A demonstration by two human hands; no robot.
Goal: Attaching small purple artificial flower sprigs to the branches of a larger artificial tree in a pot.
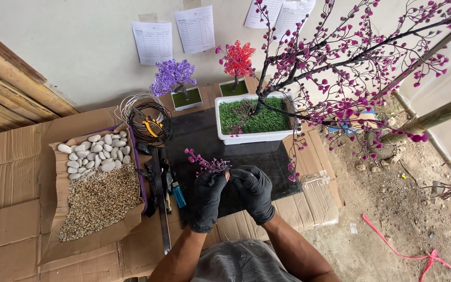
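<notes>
Both my hands wear black gloves and meet over a black mat (246, 156). My left hand (208, 198) pinches the stem end of a small pink artificial sprig (204, 163), which points up and left. My right hand (254, 192) closes on the same stem just to the right. Beyond them stands a white rectangular planter (254, 137) lined with green fake grass, holding a dark-branched artificial tree (351, 57) with pink buds that spreads to the upper right.
A cardboard tray (53, 209) at the left holds white pebbles (95, 154) and brown gravel (100, 201). A wire coil with yellow pliers (150, 125), a metal ruler (162, 209), a blue lighter (178, 196), a purple mini tree (173, 78) and a red mini tree (237, 61) lie around.
</notes>
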